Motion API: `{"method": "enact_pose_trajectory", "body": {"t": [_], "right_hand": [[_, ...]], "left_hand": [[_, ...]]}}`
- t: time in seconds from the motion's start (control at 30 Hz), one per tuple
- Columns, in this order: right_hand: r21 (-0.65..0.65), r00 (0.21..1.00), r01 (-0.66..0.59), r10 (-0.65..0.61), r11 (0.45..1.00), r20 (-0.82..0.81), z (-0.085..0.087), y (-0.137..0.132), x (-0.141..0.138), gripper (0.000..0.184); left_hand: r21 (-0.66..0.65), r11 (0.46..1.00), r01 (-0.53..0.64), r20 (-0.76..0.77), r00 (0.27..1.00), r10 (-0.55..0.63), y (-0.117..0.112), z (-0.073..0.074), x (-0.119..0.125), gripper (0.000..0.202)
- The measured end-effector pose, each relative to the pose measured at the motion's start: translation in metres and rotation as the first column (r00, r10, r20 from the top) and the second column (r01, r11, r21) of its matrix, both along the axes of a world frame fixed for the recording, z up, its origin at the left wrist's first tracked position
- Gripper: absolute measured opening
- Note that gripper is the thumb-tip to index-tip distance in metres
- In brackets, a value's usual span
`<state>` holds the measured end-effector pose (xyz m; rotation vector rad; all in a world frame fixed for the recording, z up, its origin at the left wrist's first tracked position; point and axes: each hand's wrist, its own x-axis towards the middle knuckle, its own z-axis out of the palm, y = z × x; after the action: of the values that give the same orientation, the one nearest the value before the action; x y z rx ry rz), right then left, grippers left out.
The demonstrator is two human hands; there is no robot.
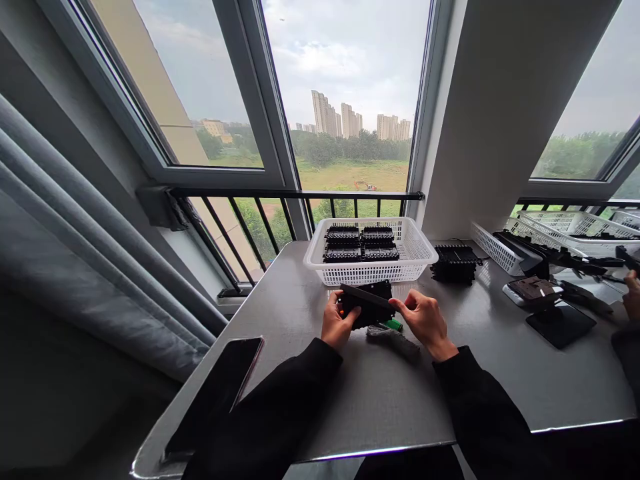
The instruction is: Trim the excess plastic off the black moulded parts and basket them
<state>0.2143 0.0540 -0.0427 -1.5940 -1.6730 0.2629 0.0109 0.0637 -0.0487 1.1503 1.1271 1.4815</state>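
My left hand (338,321) is closed around the left side of a flat black plastic part (373,312) with small teeth along its edges, held just above the table. A long dark strip (364,298) lies slantwise across the part's face. With thumb and finger, my right hand (424,325) pinches the strip's right end. Below the part, a bright green piece (393,325) shows partly, and beside it on the table rests a grey, rough-looking bundle (395,342) whose kind I cannot tell. What lies under the part is hidden.
Behind my hands stands a white plastic basket (370,272) with several similar black parts (361,244). More black parts (454,263) are stacked to its right. A dark phone-like slab (217,393) lies left. Another person's hand (632,293) and a black flat pad (561,325) are at right.
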Motion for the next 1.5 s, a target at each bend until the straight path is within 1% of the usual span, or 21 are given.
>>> {"method": "enact_pose_trajectory", "body": {"t": [0.07,0.13,0.2,0.3,0.37,0.43,0.57,0.63,0.67,0.73,0.83,0.87,0.93,1.0,1.07,1.17,1.33,1.43,1.5], "right_hand": [[0.018,0.998,0.05,-0.05,0.999,-0.024,0.001,0.002,0.01,0.054],[0.036,0.996,0.078,-0.077,0.996,-0.051,0.002,0.002,0.014,0.055],[0.043,0.997,0.052,-0.05,0.998,-0.062,0.003,0.0,0.011,0.055],[0.019,0.999,-0.017,0.018,1.0,-0.026,0.003,-0.003,-0.003,0.053],[0.005,1.0,-0.024,0.024,1.0,-0.006,0.002,-0.004,-0.007,0.052],[0.017,1.0,0.006,-0.005,1.0,-0.026,0.001,-0.002,-0.002,0.053],[0.042,0.986,0.141,-0.136,0.989,-0.097,0.001,0.005,0.023,0.055],[0.048,0.976,0.181,-0.173,0.982,-0.132,0.001,0.006,0.028,0.055],[0.053,0.974,0.178,-0.168,0.983,-0.153,0.001,0.006,0.027,0.055],[0.059,0.978,0.121,-0.109,0.991,-0.178,0.001,0.004,0.02,0.055],[0.046,0.989,0.022,-0.015,0.999,-0.147,0.001,0.001,0.008,0.055],[0.04,0.99,0.022,-0.016,0.999,-0.139,0.0,0.001,0.007,0.055],[0.04,0.985,0.075,-0.068,0.996,-0.155,0.0,0.002,0.009,0.054],[0.049,0.97,0.139,-0.126,0.989,-0.208,0.001,0.004,0.015,0.054],[0.051,0.956,0.153,-0.135,0.987,-0.261,0.003,0.004,0.019,0.053],[0.038,0.951,0.1,-0.085,0.994,-0.298,0.007,0.001,0.014,0.053],[0.037,0.927,-0.023,0.035,0.999,-0.373,0.014,-0.009,-0.01,0.059],[0.031,0.914,-0.041,0.05,0.999,-0.402,0.014,-0.012,-0.015,0.06],[0.029,0.912,-0.032,0.041,0.999,-0.408,0.013,-0.011,-0.013,0.058]], "left_hand": [[-0.036,0.999,0.0,0.007,1.0,0.0,0.001,-0.001,-0.001,0.044],[-0.046,0.999,-0.002,0.013,1.0,0.002,0.003,-0.003,-0.002,0.044],[-0.035,0.999,0.001,0.006,1.0,0.0,0.003,-0.004,-0.002,0.044],[-0.001,1.0,0.024,0.012,1.0,-0.024,0.003,-0.004,-0.001,0.045],[0.017,0.999,0.029,0.03,0.999,-0.029,0.002,-0.004,-0.001,0.046],[0.018,1.0,0.021,0.038,0.999,-0.022,0.002,-0.004,-0.002,0.046],[-0.003,1.0,-0.013,0.029,0.999,0.013,0.005,-0.006,-0.004,0.047],[-0.013,1.0,-0.015,0.032,0.999,0.016,0.006,-0.006,-0.005,0.048],[-0.017,1.0,-0.011,0.036,0.999,0.012,0.006,-0.005,-0.004,0.048],[-0.023,1.0,0.006,0.042,0.999,-0.005,0.004,-0.003,-0.004,0.048],[-0.022,0.999,0.024,0.041,0.999,-0.023,0.001,0.001,-0.002,0.047],[-0.02,1.0,0.021,0.043,0.999,-0.02,0.0,0.002,-0.002,0.046],[-0.016,1.0,0.004,0.054,0.999,-0.003,-0.001,0.004,-0.002,0.046],[-0.008,1.0,-0.006,0.067,0.998,0.007,-0.001,0.006,-0.002,0.046],[-0.003,1.0,0.003,0.066,0.998,-0.003,-0.002,0.006,-0.001,0.046],[0.003,0.999,0.035,0.028,0.999,-0.035,-0.005,0.005,0.0,0.045],[0.044,0.996,0.081,-0.077,0.994,-0.077,-0.011,0.005,0.004,0.042],[0.05,0.989,0.137,-0.104,0.986,-0.131,-0.015,0.006,0.005,0.038],[0.018,0.983,0.183,-0.062,0.981,-0.182,-0.015,0.006,0.005,0.04]]}}
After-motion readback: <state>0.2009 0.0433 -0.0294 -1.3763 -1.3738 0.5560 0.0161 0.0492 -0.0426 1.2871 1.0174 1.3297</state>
